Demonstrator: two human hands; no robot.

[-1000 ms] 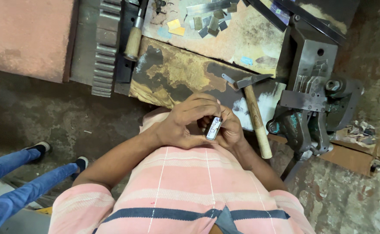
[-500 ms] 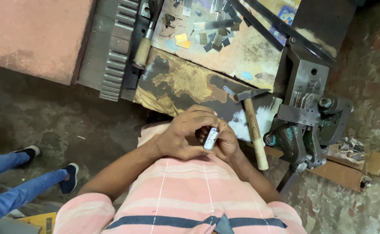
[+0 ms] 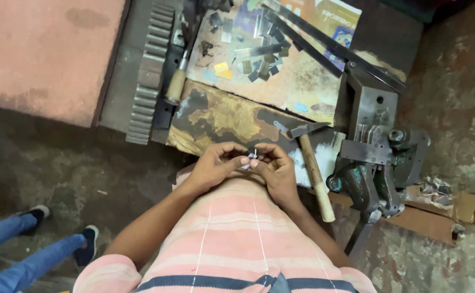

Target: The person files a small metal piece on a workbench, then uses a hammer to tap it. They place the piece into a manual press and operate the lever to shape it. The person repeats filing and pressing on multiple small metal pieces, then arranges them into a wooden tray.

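Pinching small shiny flat metal piece (image 3: pixel 251 158) between fingertips of left hand (image 3: pixel 216 164) and right hand (image 3: pixel 275 169), both grips clamped on it, held in the air close to the body, just over near edge of stained wooden tabletop (image 3: pixel 221 116). Looks thin, light, stiff, probably sharp-edged and slippery; best taken by flat faces, edges avoided. Wooden-handled hammer (image 3: pixel 313 165) lying just right of hands, dark metal hand press (image 3: pixel 376 154) beyond it.

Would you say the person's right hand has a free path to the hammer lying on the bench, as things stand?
Probably yes, though not at once. The hammer lies just beside the right hand with nothing between them, its wooden handle uncovered. But both that hand and the left hand are pinching a small metal piece.
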